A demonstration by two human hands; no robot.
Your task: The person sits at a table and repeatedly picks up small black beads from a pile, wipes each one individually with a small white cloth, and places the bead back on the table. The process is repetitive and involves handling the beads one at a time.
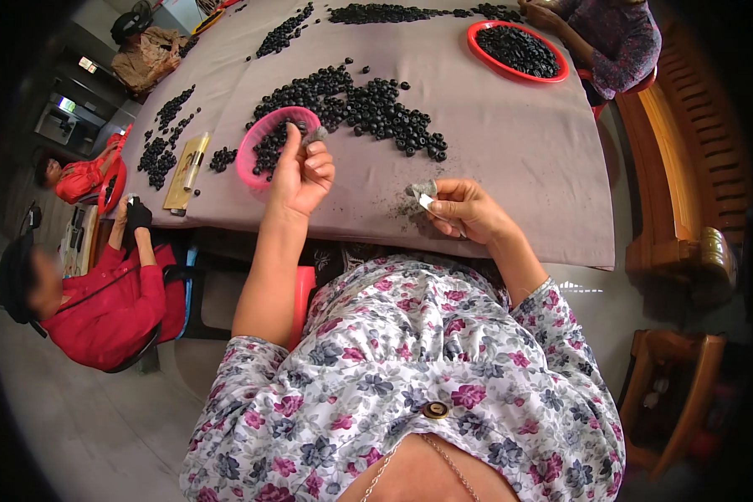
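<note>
My left hand (303,171) is raised over the near edge of a pink plastic basket (244,159), thumb upright and the other fingers curled. Grey material (316,135) covers the tip of its index finger. Whether a bead sits between thumb and finger I cannot make out. Inside the basket lie black round beads (269,151). My right hand (468,211), to the right by the table's front edge, pinches a small white piece (427,202). A similar grey wrap (421,189) is at its fingertips. Dark dust (403,209) is scattered on the cloth beside it.
A large pile of black beads (343,100) spreads beyond the basket on the grey-covered table (527,167). A red tray (470,38) full of dark pieces stands far right, near another person (623,42). A person in red (109,314) sits left. A wooden bench (669,167) stands right.
</note>
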